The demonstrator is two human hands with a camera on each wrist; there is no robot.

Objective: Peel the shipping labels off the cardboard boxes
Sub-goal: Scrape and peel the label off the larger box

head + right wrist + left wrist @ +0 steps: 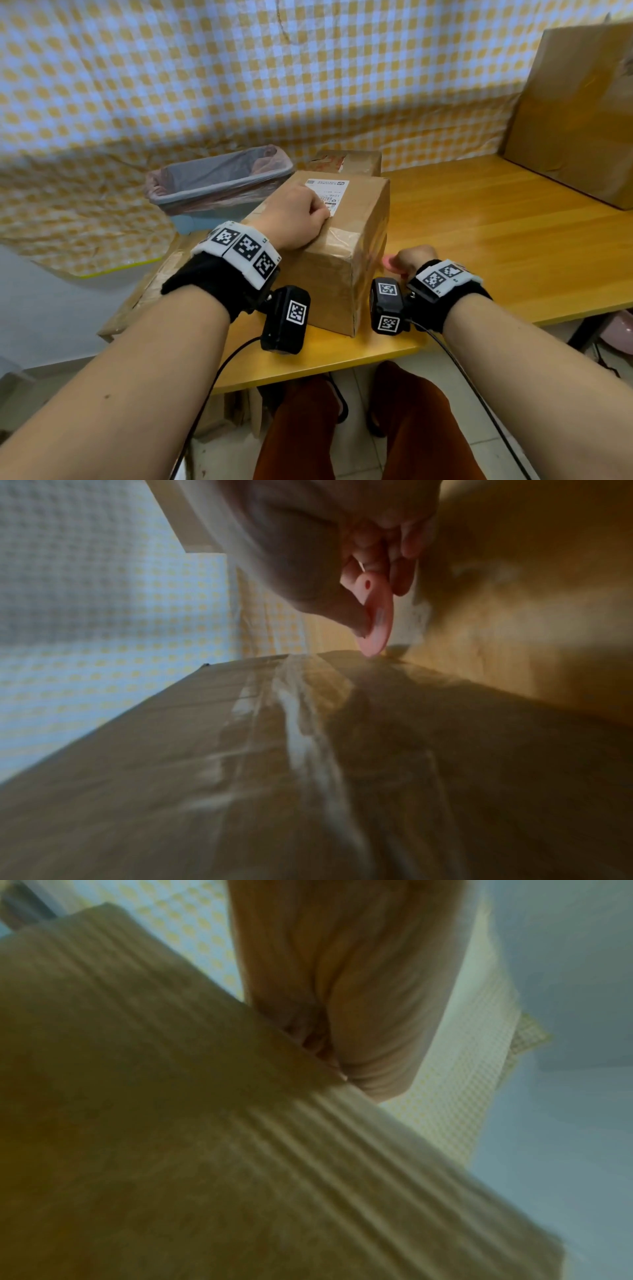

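The left hand (294, 219) lies on top of the cardboard box (329, 253), fingers curled at the near edge of the white shipping label (327, 192); whether it pinches the label, I cannot tell. The right hand (412, 260), beside the box, pinches a small pink scraper (377, 615). The label looks flat and fully stuck, so peeling seems just starting; next, lift an edge.

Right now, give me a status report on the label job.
Left hand picking at label edge, box top. Right hand holds pink tool beside box. Label still on.
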